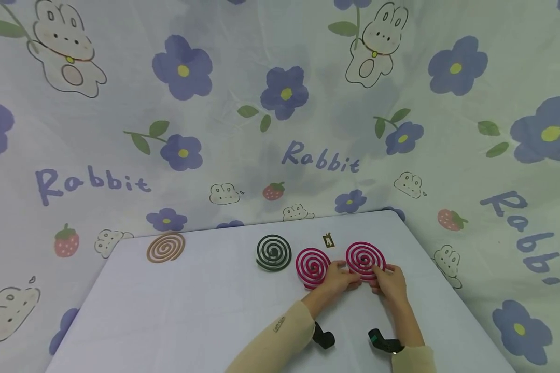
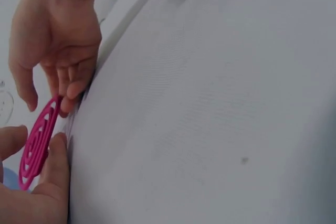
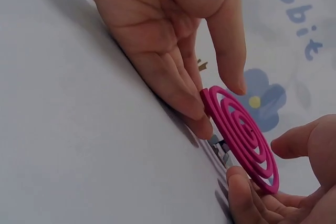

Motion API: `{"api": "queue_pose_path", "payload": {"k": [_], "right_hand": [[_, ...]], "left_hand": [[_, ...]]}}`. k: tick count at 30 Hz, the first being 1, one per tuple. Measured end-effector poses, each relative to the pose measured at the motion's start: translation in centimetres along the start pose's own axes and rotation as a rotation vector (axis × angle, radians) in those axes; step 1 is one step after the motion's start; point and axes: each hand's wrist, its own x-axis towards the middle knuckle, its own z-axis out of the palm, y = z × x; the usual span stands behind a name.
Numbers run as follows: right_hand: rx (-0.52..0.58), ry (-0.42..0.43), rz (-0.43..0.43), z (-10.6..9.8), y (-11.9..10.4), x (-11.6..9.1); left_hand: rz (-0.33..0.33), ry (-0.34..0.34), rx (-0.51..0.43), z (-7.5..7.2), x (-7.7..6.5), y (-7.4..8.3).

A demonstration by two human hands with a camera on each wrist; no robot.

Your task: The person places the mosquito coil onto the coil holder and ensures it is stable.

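Note:
A pink mosquito coil (image 1: 365, 254) is held up, tilted, between both hands. My right hand (image 1: 392, 282) pinches its near right edge, thumb over the face and fingers beneath. At the coil's lower left, my left hand (image 1: 337, 282) touches the rim with its fingertips. The right wrist view shows the left hand (image 3: 163, 40) with fairly straight fingers under the rim and its thumb apart from the coil (image 3: 244, 135). A second pink mosquito coil (image 1: 308, 267) lies just left of the left hand, partly hidden by it.
A dark green mosquito coil (image 1: 274, 253) and a tan mosquito coil (image 1: 166, 247) lie farther left on the white table (image 1: 168, 311). A small gold metal piece (image 1: 328, 240) is behind the pink coils. A patterned cloth (image 1: 242, 155) hangs around the table.

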Motion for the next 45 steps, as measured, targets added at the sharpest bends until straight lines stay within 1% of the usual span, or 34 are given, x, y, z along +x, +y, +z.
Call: {"api": "queue_pose_path", "payload": {"k": [6, 10, 13, 15, 18, 22, 26, 29, 33, 36, 40, 45], "right_hand": [[-0.026, -0.006, 0.008, -0.1, 0.2, -0.4], [-0.031, -0.01, 0.009, -0.1, 0.3, -0.9], [-0.041, -0.017, 0.005, -0.2, 0.3, -1.4], [-0.049, -0.018, 0.0, -0.3, 0.4, -1.7], [-0.065, -0.002, -0.015, -0.3, 0.4, -2.3], [-0.088, 0.011, -0.054, -0.1, 0.3, -2.9], [-0.126, -0.006, -0.09, 0.3, -0.2, -3.5], [-0.144, -0.036, -0.111, 0.8, -0.8, -3.9], [-0.159, -0.088, -0.138, 1.6, -1.7, -4.4], [-0.178, -0.113, -0.164, 2.3, -2.1, -4.8], [-0.188, -0.144, -0.184, 3.3, -2.6, -5.2], [-0.171, -0.189, -0.21, 4.7, -3.1, -5.7]], "left_hand": [[0.002, -0.037, 0.003, -0.9, -0.6, 0.3], [0.01, -0.041, 0.003, -1.3, -0.9, 0.4], [0.008, -0.047, 0.029, -1.7, -1.3, 0.5], [0.0, -0.063, 0.049, -2.1, -1.7, 0.6], [-0.006, -0.096, 0.08, -2.6, -2.3, 0.7], [0.006, -0.133, 0.106, -3.3, -3.1, 0.9], [0.011, -0.148, 0.118, -3.9, -3.7, 1.1], [0.024, -0.173, 0.121, -4.5, -4.0, 1.2], [0.038, -0.202, 0.121, -5.6, -4.4, 1.4], [0.037, -0.206, 0.111, -6.6, -4.9, 1.7], [0.046, -0.227, 0.124, -8.2, -5.5, 2.2], [0.054, -0.244, 0.153, -10.2, -6.2, 3.1]]}}
